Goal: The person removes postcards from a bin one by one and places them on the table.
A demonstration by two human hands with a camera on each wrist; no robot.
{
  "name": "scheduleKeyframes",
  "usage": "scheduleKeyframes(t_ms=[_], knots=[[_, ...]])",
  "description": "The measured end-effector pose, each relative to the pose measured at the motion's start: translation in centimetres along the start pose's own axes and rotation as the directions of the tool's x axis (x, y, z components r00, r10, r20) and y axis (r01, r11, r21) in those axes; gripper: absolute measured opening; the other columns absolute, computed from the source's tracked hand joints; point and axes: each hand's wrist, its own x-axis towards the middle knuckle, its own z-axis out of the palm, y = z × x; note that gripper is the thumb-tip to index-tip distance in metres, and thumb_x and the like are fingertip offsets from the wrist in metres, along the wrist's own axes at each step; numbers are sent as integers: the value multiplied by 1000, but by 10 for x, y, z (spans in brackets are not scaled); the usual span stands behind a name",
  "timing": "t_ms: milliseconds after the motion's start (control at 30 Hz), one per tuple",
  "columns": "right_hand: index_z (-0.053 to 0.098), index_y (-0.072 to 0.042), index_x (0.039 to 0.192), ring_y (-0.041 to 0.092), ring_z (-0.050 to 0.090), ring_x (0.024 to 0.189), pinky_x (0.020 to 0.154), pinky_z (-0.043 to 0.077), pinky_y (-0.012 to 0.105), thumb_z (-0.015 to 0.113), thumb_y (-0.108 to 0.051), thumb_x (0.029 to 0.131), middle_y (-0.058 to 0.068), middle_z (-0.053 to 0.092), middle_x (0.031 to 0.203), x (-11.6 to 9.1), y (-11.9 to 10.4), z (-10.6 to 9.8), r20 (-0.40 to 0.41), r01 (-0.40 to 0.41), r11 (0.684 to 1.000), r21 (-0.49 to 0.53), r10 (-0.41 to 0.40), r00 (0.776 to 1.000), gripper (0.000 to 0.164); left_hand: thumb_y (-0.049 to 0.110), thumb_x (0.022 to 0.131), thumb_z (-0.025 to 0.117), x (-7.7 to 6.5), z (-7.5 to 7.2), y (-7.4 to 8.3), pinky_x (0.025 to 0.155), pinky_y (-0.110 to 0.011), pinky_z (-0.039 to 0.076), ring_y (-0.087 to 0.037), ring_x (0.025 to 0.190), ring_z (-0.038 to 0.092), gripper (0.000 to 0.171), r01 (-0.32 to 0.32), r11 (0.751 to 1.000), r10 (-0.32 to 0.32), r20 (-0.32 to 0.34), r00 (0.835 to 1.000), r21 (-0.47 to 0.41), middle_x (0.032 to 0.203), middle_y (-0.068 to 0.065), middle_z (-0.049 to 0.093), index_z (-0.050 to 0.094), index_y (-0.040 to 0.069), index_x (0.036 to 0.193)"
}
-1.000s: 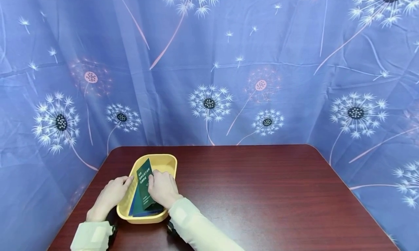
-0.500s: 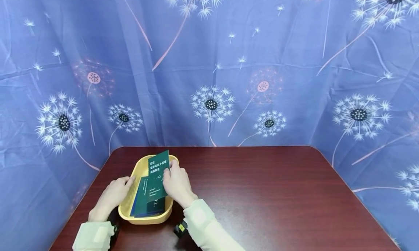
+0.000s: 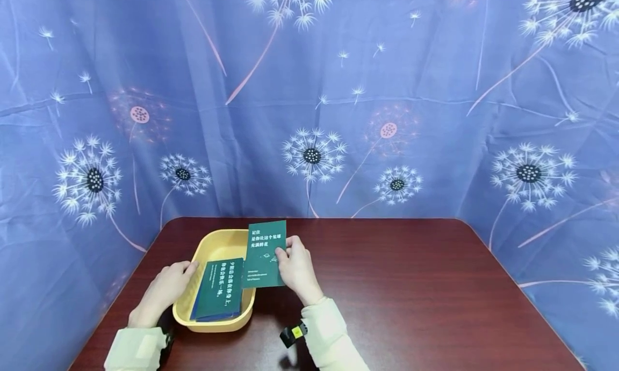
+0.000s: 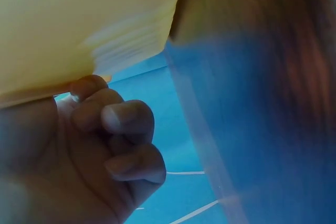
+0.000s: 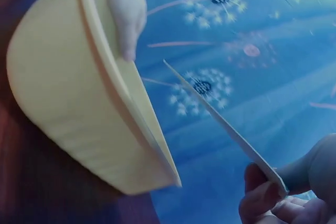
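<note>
A yellow plastic basin (image 3: 218,326) stands at the left of the table. My left hand (image 3: 166,287) grips its left rim; in the left wrist view, the fingers (image 4: 134,116) curl below the basin wall (image 4: 63,30). Between thumb and fingers, my right hand (image 3: 299,269) pinches a green card (image 3: 261,258) with white printed characters, raised over the basin's right rim. Seen edge-on in the right wrist view, that card (image 5: 231,131) is apart from the basin (image 5: 58,66). Inside the basin lies another green card (image 3: 220,290), with blue edges showing beneath it.
The dark reddish-brown table (image 3: 411,290) extends to the right of the basin. A blue curtain (image 3: 251,145) with dandelion prints hangs behind the table and at both sides. Black wrist devices (image 3: 292,334) show by the sleeves.
My right hand has lifted the green card out of the basin and carried it rightward, turning it more upright. The card beneath is now uncovered. My left hand has stayed at the rim.
</note>
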Motion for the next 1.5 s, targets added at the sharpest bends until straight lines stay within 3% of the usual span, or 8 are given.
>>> scheduleKeyframes(t_ms=[167, 300, 600, 900, 1200, 1267, 1500], knots=[[54, -2, 96, 13, 60, 64, 58, 49, 31, 62, -7, 95, 6, 68, 76, 5, 12, -18, 2, -95, 995, 14, 95, 995, 9, 41, 105, 36, 1, -2, 0, 75, -54, 46, -37, 94, 63, 52, 9, 1000, -9, 12, 1000, 0, 107, -24, 65, 65, 1, 119], [56, 0, 97, 13, 61, 65, 59, 50, 30, 64, -6, 93, 8, 68, 80, 10, 28, -28, -5, -159, 987, 8, 159, 987, 11, 41, 105, 38, 0, -2, 1, 74, -51, 46, -32, 87, 62, 51, 16, 1000, -16, 15, 1000, -4, 99, -20, 66, 66, 1, 117], [57, 3, 97, 13, 59, 64, 59, 48, 29, 64, -5, 93, 7, 65, 75, 10, 57, -32, 29, -262, 965, 2, 262, 965, 11, 39, 105, 38, 0, -1, 2, 74, -52, 46, -30, 85, 62, 50, 8, 1000, -8, 19, 1000, -15, 99, -20, 66, 66, 0, 118], [55, -2, 88, 15, 55, 67, 65, 46, 32, 67, -7, 90, 3, 58, 72, 9, 73, -24, 49, -251, 959, -132, 259, 965, 14, 40, 105, 38, 1, -1, 2, 70, -48, 46, -26, 78, 59, 50, 23, 1000, -22, 27, 999, -7, 91, -16, 64, 65, 0, 117], [51, -3, 85, 16, 53, 68, 65, 44, 33, 68, -7, 90, 2, 56, 72, 7, 80, -14, 71, -230, 955, -186, 246, 967, 19, 41, 105, 37, 1, -1, 2, 71, -51, 46, -28, 81, 61, 52, 21, 1000, -21, 27, 999, -5, 94, -18, 65, 64, -1, 119], [51, -4, 83, 17, 52, 68, 65, 43, 34, 70, -10, 89, 2, 55, 70, 7, 81, -12, 61, -226, 946, -232, 246, 967, 21, 41, 105, 37, 1, -1, 2, 70, -50, 46, -28, 80, 61, 52, 24, 1000, -24, 24, 999, -6, 92, -17, 65, 64, -1, 120], [51, -11, 76, 19, 54, 64, 59, 41, 39, 72, -24, 88, 3, 53, 67, 8, 80, -8, 49, -238, 867, -438, 287, 957, 28, 42, 105, 36, 1, 0, 0, 70, -51, 46, -30, 84, 61, 52, 31, 1000, -31, 19, 999, 0, 97, -20, 65, 64, 0, 121]])
